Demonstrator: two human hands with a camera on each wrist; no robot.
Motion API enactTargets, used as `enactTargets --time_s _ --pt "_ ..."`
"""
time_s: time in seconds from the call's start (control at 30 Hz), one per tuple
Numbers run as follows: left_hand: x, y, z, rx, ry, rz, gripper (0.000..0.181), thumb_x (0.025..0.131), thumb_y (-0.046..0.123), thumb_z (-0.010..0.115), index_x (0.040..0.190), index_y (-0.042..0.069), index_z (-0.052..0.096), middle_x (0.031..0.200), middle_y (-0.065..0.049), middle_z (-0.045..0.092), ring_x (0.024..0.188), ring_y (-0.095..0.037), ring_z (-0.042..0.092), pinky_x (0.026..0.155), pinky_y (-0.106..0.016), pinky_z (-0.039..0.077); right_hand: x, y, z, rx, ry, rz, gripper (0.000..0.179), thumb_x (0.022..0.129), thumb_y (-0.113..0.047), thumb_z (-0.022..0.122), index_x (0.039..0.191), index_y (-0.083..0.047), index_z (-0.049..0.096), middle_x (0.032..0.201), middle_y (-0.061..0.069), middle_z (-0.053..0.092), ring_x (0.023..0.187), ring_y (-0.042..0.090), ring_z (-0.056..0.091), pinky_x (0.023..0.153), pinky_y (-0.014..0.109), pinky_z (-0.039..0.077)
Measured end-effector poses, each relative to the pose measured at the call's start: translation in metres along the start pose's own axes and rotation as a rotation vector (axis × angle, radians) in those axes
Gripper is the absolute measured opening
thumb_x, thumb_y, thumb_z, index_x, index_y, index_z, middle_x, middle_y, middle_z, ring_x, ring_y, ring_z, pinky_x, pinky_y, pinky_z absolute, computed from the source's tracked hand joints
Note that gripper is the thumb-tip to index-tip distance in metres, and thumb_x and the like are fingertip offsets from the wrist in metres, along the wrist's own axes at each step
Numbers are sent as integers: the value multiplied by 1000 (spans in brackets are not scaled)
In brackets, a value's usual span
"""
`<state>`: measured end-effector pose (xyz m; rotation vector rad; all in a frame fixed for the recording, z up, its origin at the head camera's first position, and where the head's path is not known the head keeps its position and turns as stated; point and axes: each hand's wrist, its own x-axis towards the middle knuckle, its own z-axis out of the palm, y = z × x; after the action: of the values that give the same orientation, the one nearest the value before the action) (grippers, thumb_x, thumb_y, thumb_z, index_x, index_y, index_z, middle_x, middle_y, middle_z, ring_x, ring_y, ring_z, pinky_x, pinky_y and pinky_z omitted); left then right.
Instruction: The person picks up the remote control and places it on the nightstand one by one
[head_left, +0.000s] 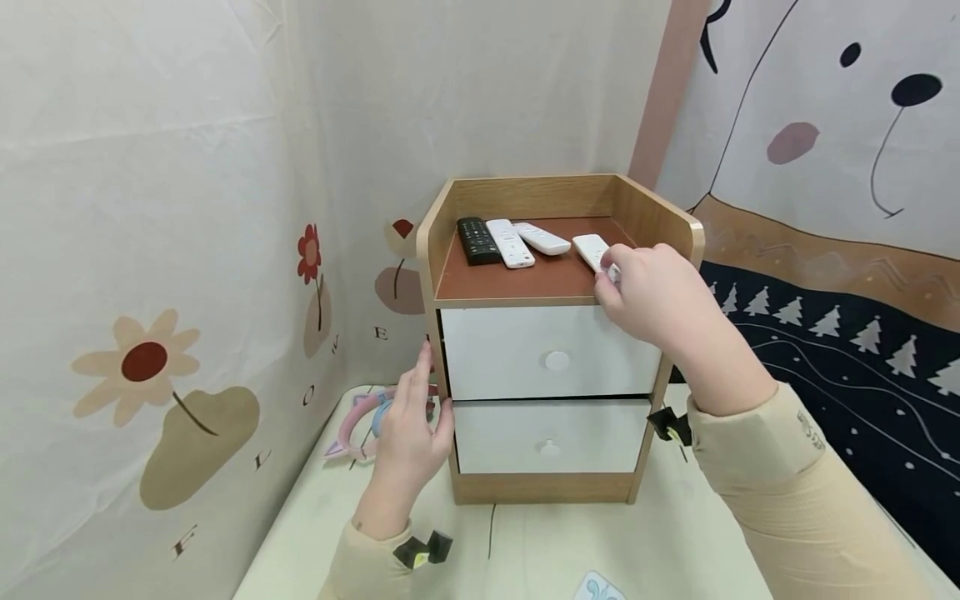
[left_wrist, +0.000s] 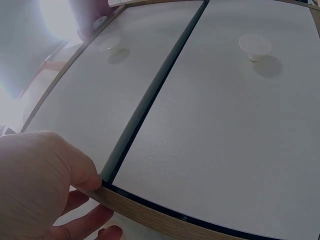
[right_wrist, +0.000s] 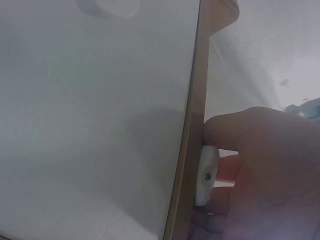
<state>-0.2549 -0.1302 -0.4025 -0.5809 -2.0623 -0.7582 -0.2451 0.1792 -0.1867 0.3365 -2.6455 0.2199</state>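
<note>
A small wooden cabinet (head_left: 543,488) with two white drawers stands upright on the table. My right hand (head_left: 652,292) grips the near end of a white remote control (head_left: 591,248) on its brown top shelf; the remote's small end (right_wrist: 207,176) shows at the wooden edge in the right wrist view. To its left lie a black remote (head_left: 477,242), a white remote (head_left: 511,244) and another white remote (head_left: 543,239) set at a slant. My left hand (head_left: 411,425) rests on the cabinet's left side, fingers straight, its thumb (left_wrist: 85,172) at the front edge near the gap between the drawers.
The upper drawer (head_left: 487,354) and lower drawer (head_left: 495,437) have round white knobs. Low wooden walls bound the shelf at the back and sides. A pink ring-shaped thing (head_left: 348,427) lies left of the cabinet, and a pale card-like piece (head_left: 597,587) at the table's front.
</note>
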Motion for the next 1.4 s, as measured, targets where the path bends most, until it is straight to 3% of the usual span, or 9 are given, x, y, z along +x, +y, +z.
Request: enactTargets --time_s 0.07,0.3,0.57,0.97,1.23,1.4 --pt "0 1 0 4 -3 -5 91 95 -2 74 174 5 29 139 -26 64 88 -28 73 72 -40 67 6 1 0 3 -27 12 41 109 -25 49 133 1 70 91 17 78 102 41 67 83 52 58" --pt "1 2 1 -3 -23 -15 92 96 -1 74 175 7 27 140 -25 64 90 -31 74 74 -40 68 23 7 3 1 -87 55 44 109 -28 46 139 -2 65 122 24 77 108 41 70 94 57 56" --pt "2 1 1 -1 -14 0 92 95 -2 73 174 6 28 138 -26 64 89 -30 73 74 -40 67 47 13 4 4 -179 81 44 109 -33 48 140 -7 65 126 23 75 118 42 68 102 59 55" --pt "0 2 1 7 -23 -13 91 96 0 74 174 7 27 138 -26 64 90 -30 74 73 -40 68 68 15 17 0 -201 42 46 110 -35 50 142 -5 64 135 23 74 130 44 65 113 60 52" --pt "-1 1 1 1 -16 -6 91 96 -1 74 174 5 27 140 -27 63 90 -31 74 73 -43 68 79 15 23 9 -251 62 55 112 -37 44 157 -8 55 157 22 62 152 52 46 127 65 41" --pt "0 0 0 -4 -20 -17 92 96 -2 74 174 6 27 141 -27 63 91 -33 75 75 -43 69 84 16 24 36 -306 77 60 113 -39 41 166 -11 46 170 22 49 157 53 35 129 67 36"
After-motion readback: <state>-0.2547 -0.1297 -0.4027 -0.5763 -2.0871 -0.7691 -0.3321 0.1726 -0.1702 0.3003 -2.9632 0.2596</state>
